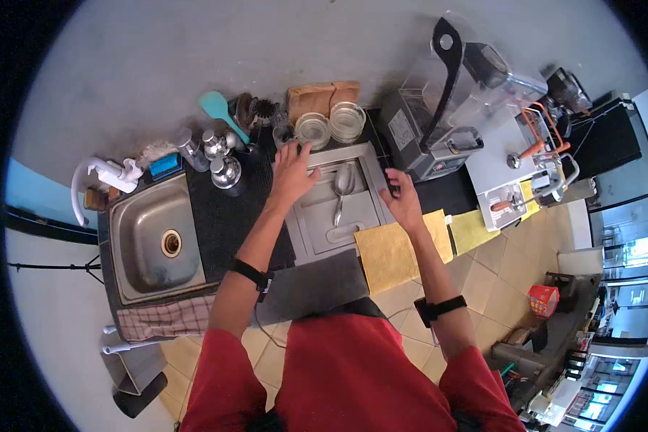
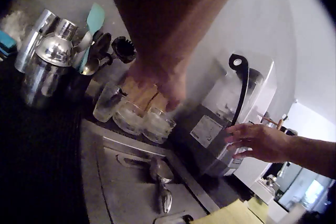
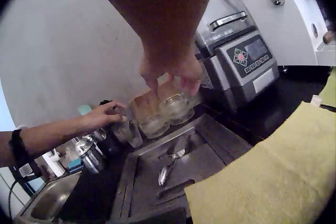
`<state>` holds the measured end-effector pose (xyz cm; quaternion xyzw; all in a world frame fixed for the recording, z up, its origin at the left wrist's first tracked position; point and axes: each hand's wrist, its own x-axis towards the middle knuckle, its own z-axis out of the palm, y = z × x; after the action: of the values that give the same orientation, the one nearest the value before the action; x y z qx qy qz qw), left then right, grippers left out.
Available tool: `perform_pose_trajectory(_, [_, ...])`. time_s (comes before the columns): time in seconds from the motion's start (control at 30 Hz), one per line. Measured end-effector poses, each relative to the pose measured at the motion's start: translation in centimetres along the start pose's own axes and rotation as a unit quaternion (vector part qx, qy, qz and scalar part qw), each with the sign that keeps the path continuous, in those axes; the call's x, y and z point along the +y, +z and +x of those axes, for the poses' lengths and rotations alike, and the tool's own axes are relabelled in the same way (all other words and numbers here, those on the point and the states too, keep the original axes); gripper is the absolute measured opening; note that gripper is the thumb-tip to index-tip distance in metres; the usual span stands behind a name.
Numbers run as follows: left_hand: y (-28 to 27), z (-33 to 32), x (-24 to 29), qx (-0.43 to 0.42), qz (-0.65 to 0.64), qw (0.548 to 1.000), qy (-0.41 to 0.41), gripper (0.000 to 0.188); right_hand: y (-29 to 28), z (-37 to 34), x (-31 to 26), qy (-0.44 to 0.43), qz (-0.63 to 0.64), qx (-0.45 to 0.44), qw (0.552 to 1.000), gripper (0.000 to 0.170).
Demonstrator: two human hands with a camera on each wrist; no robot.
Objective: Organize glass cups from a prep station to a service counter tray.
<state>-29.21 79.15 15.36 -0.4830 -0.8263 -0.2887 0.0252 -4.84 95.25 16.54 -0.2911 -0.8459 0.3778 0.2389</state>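
A steel tray (image 1: pixel 317 223) is set in the counter, with metal spoons or scoops (image 1: pixel 344 180) lying in it. The left hand (image 1: pixel 293 175) is over the tray's upper left edge, fingers spread and slightly bent, near a clear glass (image 1: pixel 284 132); whether it touches anything is not clear. Past the tray stand glass bowls or ashtrays, one at left (image 1: pixel 312 130) and a stack at right (image 1: pixel 348 121). The right hand (image 1: pixel 405 204), relaxed and holding nothing, hovers by the tray's right edge. The right wrist view shows the left hand (image 3: pixel 105 117) just above the glass (image 3: pixel 131 133).
A sink (image 1: pixel 158 241), steel shakers (image 1: pixel 225 173) and a teal spatula (image 1: pixel 214 105) are at the left. A blender (image 1: pixel 435 144) stands at the right, with yellow cloths (image 1: pixel 389 252) on the front edge. A wooden block (image 1: pixel 322 92) leans by the wall.
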Motion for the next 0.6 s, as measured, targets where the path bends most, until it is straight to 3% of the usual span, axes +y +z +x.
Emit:
perform_pose_trajectory(0.07, [1.0,2.0,-0.3,-0.001,0.039,0.999,0.004,0.067,1.4,3.3,0.5,-0.017,-0.034,0.033,0.999,0.054])
perform_pose_trajectory(0.1, [1.3,2.9,-0.4,-0.004,0.051,0.999,0.000,0.068,2.0,4.8,1.1,-0.014,-0.018,-0.001,1.000,0.065])
perform_pose_trajectory(0.2, [2.4,5.1,-0.3,-0.017,0.070,0.997,-0.026,0.070,4.5,8.8,2.2,-0.040,-0.028,0.036,0.998,0.069])
perform_pose_trajectory(0.37, [3.7,8.3,0.0,-0.035,0.120,0.991,-0.049,0.074,7.4,14.8,3.1,0.005,-0.023,0.031,0.999,0.098])
perform_pose_trajectory(0.47, [5.1,9.3,-0.1,-0.032,0.135,0.989,-0.054,0.077,9.4,17.5,4.0,-0.044,-0.032,0.072,0.996,0.105])
perform_pose_trajectory(0.6, [6.9,10.4,-0.1,-0.043,0.177,0.979,-0.086,0.082,11.2,19.5,4.3,-0.032,-0.055,0.057,0.996,0.112])
